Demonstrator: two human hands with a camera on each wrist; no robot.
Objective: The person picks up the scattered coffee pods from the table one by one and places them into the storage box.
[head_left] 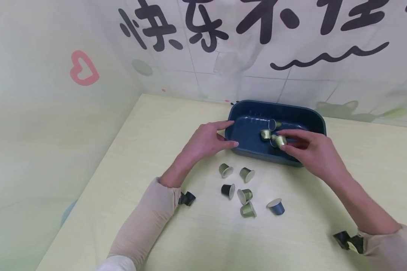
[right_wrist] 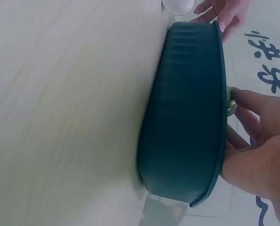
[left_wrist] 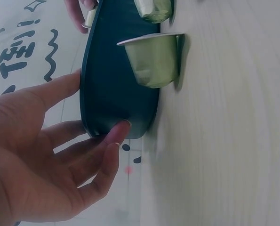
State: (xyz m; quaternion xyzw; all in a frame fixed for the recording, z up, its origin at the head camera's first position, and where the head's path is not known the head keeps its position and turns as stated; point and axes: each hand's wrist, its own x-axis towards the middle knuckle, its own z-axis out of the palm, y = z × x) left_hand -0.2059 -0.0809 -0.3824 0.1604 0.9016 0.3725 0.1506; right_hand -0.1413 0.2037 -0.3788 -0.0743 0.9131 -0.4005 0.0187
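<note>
A dark blue plastic tub (head_left: 249, 137) sits near the wall. My left hand (head_left: 208, 141) holds its left end, thumb at the near corner and fingers around the end wall. Over the tub's right half, my right hand (head_left: 313, 150) pinches a pale green coffee capsule (head_left: 280, 141) between thumb and fingers. In the right wrist view the tub wall (right_wrist: 184, 108) hides most of that capsule. Inside the tub lie several more capsules, among them a green-gold one (head_left: 265, 134) and one on its side (head_left: 274, 124).
In front of the tub several capsules lie on the pale wooden table (head_left: 203, 241): green ones (head_left: 247, 174), a black one (head_left: 228, 191) and a blue one (head_left: 276, 206) farther right. A lettered wall covering (head_left: 237, 84) rises behind, and another wall (head_left: 54, 150) borders the left.
</note>
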